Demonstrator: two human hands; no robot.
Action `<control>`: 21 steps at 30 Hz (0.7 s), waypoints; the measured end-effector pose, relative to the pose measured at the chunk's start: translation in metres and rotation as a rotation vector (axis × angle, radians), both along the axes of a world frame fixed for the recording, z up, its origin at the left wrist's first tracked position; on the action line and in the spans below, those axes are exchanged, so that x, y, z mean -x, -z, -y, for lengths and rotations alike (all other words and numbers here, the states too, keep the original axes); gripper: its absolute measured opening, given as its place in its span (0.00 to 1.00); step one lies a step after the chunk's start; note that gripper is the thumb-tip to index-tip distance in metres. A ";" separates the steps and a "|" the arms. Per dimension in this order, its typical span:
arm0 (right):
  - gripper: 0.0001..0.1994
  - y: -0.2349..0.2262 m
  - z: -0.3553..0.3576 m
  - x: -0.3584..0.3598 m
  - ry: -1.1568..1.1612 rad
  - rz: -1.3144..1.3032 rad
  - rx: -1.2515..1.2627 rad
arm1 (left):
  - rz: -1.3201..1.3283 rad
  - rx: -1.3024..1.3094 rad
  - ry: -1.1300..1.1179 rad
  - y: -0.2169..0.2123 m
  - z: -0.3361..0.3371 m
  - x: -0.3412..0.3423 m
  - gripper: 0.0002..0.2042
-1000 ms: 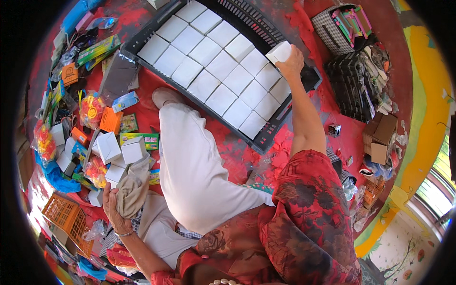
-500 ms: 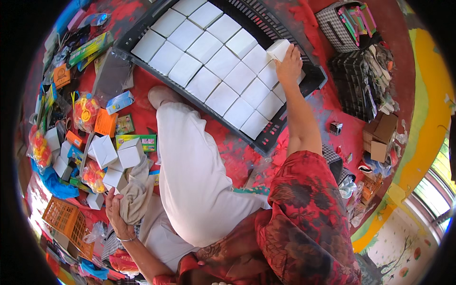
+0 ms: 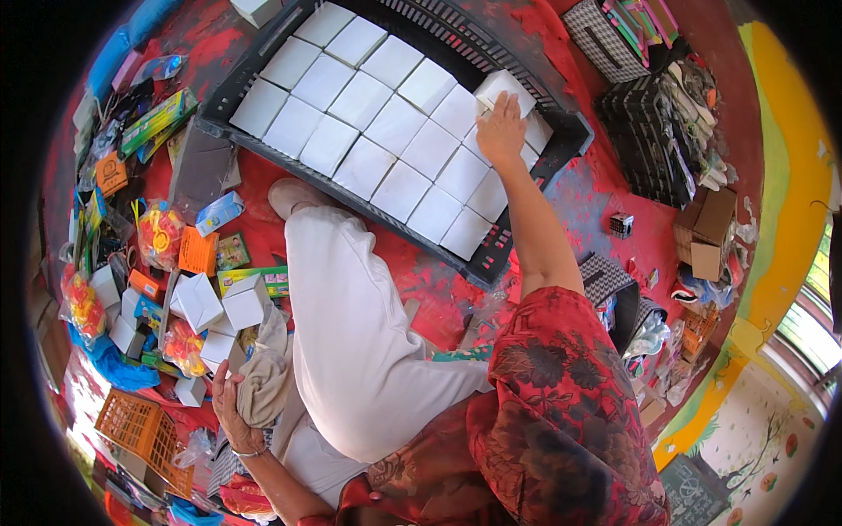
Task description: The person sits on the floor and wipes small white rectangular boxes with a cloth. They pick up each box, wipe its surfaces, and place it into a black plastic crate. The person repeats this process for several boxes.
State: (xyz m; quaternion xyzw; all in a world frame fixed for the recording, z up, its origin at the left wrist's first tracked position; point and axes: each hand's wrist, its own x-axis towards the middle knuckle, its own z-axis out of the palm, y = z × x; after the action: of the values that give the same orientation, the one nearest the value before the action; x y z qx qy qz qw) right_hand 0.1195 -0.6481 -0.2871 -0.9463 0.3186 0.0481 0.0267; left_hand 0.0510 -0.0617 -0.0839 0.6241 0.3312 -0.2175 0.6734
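Note:
A black plastic crate (image 3: 351,197) is packed with rows of small white boxes (image 3: 395,127). Toward its right end, one white box (image 3: 507,86) sits higher than its neighbours and slightly askew. My right hand (image 3: 502,133) rests against the near side of that box, fingers stretched over its edge, not wrapped round it. My left hand (image 3: 231,414) hovers low by my bent leg, fingers apart and holding nothing. Beside it lies a crumpled beige cloth (image 3: 265,377). More white boxes (image 3: 246,302) are piled just beyond the left hand.
At the left are red-and-yellow toys in bags (image 3: 161,233), an orange box (image 3: 198,251) and an orange basket (image 3: 145,438). On the right stand a checked bin (image 3: 605,44), a black crate stuffed with bags (image 3: 645,140) and an open cardboard box (image 3: 706,232).
My right hand has shifted left across the raised white box, from its right side to its near side. The view has moved slightly. My left hand stays by the cloth.

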 end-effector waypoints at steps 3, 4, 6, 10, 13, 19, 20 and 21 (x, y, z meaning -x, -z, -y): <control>0.39 0.001 -0.001 -0.001 0.028 -0.001 -0.134 | -0.003 -0.021 0.021 0.003 -0.001 0.000 0.23; 0.39 0.002 0.000 -0.004 0.058 -0.014 -0.172 | -0.017 -0.032 0.022 0.004 0.000 0.001 0.23; 0.40 0.003 0.003 -0.015 0.081 -0.085 -0.224 | -0.024 -0.046 0.029 0.007 0.001 0.000 0.22; 0.42 0.006 0.007 -0.021 0.128 -0.182 -0.224 | -0.030 -0.046 0.039 0.007 0.005 0.000 0.22; 0.43 0.015 0.016 -0.010 0.077 -0.257 -0.209 | -0.023 -0.042 0.007 0.002 0.005 0.000 0.23; 0.35 0.013 0.038 -0.027 -0.179 -0.313 -0.215 | 0.062 -0.098 -0.196 -0.017 -0.021 0.006 0.20; 0.31 0.003 0.037 -0.042 -0.210 -0.253 -0.094 | 0.105 -0.034 -0.198 -0.019 -0.025 0.004 0.20; 0.29 -0.010 0.026 -0.059 -0.205 -0.129 -0.028 | 0.140 -0.080 -0.211 -0.026 -0.031 0.005 0.19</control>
State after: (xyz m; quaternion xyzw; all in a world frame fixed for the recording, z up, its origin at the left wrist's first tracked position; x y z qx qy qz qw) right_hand 0.1783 -0.6738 -0.2775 -0.9684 0.2203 0.1160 0.0142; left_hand 0.0461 -0.0304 -0.0583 0.6258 0.3558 -0.0881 0.6885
